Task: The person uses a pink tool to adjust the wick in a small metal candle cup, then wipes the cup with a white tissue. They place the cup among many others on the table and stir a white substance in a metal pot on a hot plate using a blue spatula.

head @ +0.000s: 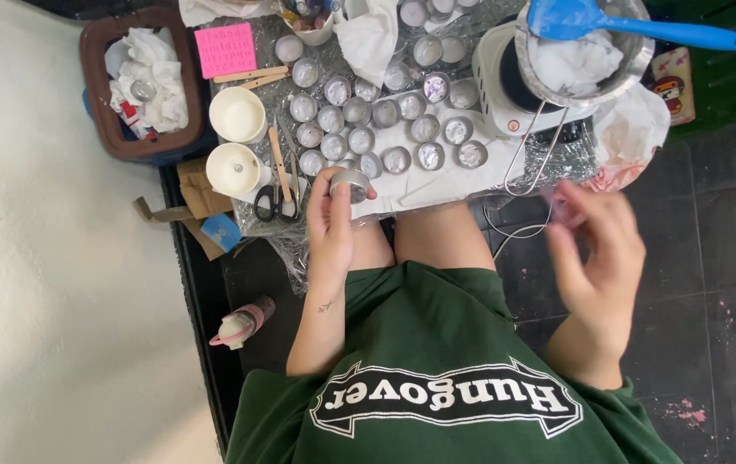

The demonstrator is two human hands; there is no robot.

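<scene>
1. The left hand (331, 222) holds a small round metal tin (351, 185) between thumb and fingers, tilted on its side, at the near edge of the table.
2. The right hand (598, 249) is raised off to the side, away from the table, fingers spread and blurred; it grips nothing that can be seen.
3. Just beyond the left hand the low table (437, 191) is covered in crinkled foil and white paper, and many more small tins (368, 129) stand on it in loose rows.
4. Beside the left hand lie scissors (275, 203) and a wooden stick (279, 163); further out stand two white cups (236, 142) and a pink card (225, 49).
5. Beyond the right hand a metal pot (583, 60) sits on a small white hotplate (497, 86), with a blue spatula (634, 26) resting in it.
6. A brown bin (140, 146) stuffed with white tissue stands past the cups.
7. The floor is dark tile under the right hand and pale cream on the left hand's side, where a pink-topped bottle (242, 324) lies at the dark edge.
</scene>
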